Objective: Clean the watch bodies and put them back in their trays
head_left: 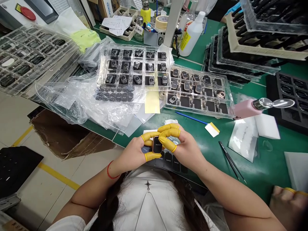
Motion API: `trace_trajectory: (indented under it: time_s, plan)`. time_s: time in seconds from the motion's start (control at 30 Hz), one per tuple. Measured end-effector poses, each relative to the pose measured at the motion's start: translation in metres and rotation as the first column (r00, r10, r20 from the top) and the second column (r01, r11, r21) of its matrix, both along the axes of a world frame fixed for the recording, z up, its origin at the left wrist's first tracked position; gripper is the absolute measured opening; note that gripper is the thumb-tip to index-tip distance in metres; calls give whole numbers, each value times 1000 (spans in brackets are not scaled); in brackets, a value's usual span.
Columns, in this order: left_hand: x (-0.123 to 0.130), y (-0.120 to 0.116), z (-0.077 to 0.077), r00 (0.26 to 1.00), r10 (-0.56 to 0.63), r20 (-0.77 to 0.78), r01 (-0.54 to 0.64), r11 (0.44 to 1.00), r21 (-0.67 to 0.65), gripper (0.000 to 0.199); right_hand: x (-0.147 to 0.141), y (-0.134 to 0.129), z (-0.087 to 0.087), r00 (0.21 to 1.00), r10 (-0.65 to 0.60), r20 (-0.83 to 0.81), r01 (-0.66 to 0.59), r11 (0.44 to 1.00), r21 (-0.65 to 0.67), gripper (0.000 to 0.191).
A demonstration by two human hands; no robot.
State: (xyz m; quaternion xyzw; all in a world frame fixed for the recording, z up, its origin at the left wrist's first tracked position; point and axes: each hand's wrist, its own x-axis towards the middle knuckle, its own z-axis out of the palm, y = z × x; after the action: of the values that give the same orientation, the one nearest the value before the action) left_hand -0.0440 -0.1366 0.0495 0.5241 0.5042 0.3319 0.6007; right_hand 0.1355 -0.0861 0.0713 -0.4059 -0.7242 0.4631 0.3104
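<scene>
My left hand (134, 150), with yellow finger cots on its fingertips, grips a smartwatch case (157, 147) by its edges. The case has a gold-toned rim and a black face marked "hello!". My right hand (181, 141), also in yellow finger cots, has its thumb and fingers closed at the top right corner of the case. Whether a film lies between those fingertips I cannot tell. Under my hands, dark "hello!" screen films (169, 159) lie in a row at the table's front edge.
A clear tray of watch cases (137, 65) stands beyond my hands, and a second watch tray (199, 91) is to its right. Black tweezers (232, 160), a blue stick (191, 117) and a pink pump bottle (247, 109) lie or stand at right. A co-worker's hand (286, 202) shows at lower right.
</scene>
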Motion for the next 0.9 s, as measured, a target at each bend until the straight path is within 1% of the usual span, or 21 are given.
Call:
trace_trajectory:
  time_s: [0.03, 0.07, 0.1, 0.13, 0.17, 0.2, 0.27, 0.3, 0.33, 0.43, 0.5, 0.53, 0.57, 0.6, 0.63, 0.67, 0.7, 0.73, 0.77, 0.83, 0.9]
  plan:
    - [0, 0, -1, 1000, 4, 4, -4, 1000, -1, 59, 1, 0, 0, 999, -23, 44, 18, 992, 125, 7]
    - [0, 1, -1, 1000, 4, 8, -4, 1000, -1, 58, 2, -1, -1, 996, -43, 80, 25, 977, 213, 8]
    - [0, 1, -2, 1000, -1, 12, 1, 1000, -1, 57, 3, -1, -2, 993, -50, 110, 20, 966, 259, 18]
    - [0, 2, -2, 1000, -10, 11, 10, 1000, 0, 56, 3, -1, -4, 990, -34, 135, -3, 964, 265, 31]
    - [1, 3, -2, 1000, -22, 1, 22, 1000, 2, 56, 3, -1, -5, 988, 2, 152, -39, 971, 237, 41]
    - [2, 4, -3, 999, -39, -13, 39, 999, 1, 55, 3, 0, -7, 986, 47, 159, -78, 979, 190, 45]
    - [5, 7, -4, 996, -79, -31, 79, 997, -18, 56, 2, 1, -10, 985, 101, 138, -114, 989, 90, 34]
    - [7, 9, -4, 995, -96, -32, 95, 995, -34, 56, 2, 1, -12, 988, 100, 120, -107, 993, 55, 28]
    - [9, 12, -5, 994, -106, -28, 104, 993, -53, 55, 2, 3, -13, 991, 88, 102, -92, 995, 35, 26]
    - [16, 18, -6, 994, -100, -40, 97, 992, -85, 54, 11, 17, -12, 998, 30, 60, -33, 998, 49, 23]
    - [18, 22, -7, 993, -98, -63, 94, 993, -71, 46, 28, 42, -10, 997, -69, 47, 64, 992, 107, 20]
    - [18, 24, -8, 992, -102, -73, 97, 993, -61, 40, 40, 61, -8, 986, -156, 58, 146, 978, 148, 18]
    - [18, 25, -9, 991, -104, -84, 100, 994, -52, 34, 54, 83, -7, 956, -285, 76, 262, 939, 222, 16]
    - [18, 25, -11, 990, -104, -97, 100, 994, -45, 29, 70, 108, -6, 888, -441, 132, 386, 870, 307, 17]
    - [17, 26, -12, 989, -100, -111, 96, 995, -40, 27, 86, 135, -7, 776, -594, 213, 487, 778, 396, 20]
    - [16, 26, -13, 988, -97, -122, 93, 995, -37, 25, 101, 160, -8, 659, -684, 312, 519, 714, 470, 22]
    - [15, 26, -15, 987, -93, -129, 89, 995, -35, 25, 114, 183, -11, 606, -717, 344, 535, 687, 491, 23]
    - [15, 25, -16, 987, -91, -130, 87, 996, -35, 25, 126, 203, -15, 587, -721, 368, 534, 687, 493, 22]
    - [14, 25, -17, 989, -85, -124, 81, 996, -34, 27, 136, 219, -20, 578, -711, 400, 517, 698, 495, 19]
    - [14, 25, -18, 992, -74, -102, 71, 997, -33, 33, 151, 237, -31, 580, -687, 437, 479, 722, 499, 14]
    - [14, 25, -18, 995, -63, -79, 61, 998, -31, 42, 163, 241, -40, 566, -690, 452, 459, 719, 523, 15]
